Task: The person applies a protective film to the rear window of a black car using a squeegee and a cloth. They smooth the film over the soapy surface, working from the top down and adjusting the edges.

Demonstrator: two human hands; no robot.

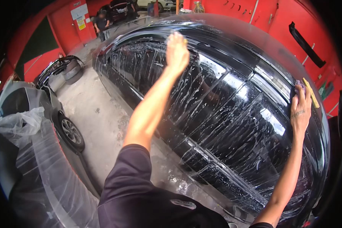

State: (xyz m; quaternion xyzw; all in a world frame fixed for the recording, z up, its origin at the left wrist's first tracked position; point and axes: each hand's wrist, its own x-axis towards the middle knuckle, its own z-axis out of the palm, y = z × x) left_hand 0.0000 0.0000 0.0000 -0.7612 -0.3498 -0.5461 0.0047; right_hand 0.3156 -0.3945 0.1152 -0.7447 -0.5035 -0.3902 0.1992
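A dark car stands before me, its side windows and roof edge streaked with white suds. My left hand, slightly blurred, presses on the roof edge above the far side window. Its fingers are closed, and a small bit of yellow shows at their right side; what they hold is mostly hidden. Over at the right, my right hand rests on the roof edge with its fingers closed on a crumpled purple cloth. Just right of that cloth lies a long yellow strip on the roof.
A second car, partly draped in clear plastic sheeting, stands at my left. Stacked tires sit beyond it on the concrete floor. Red walls enclose the area; another person stands far back.
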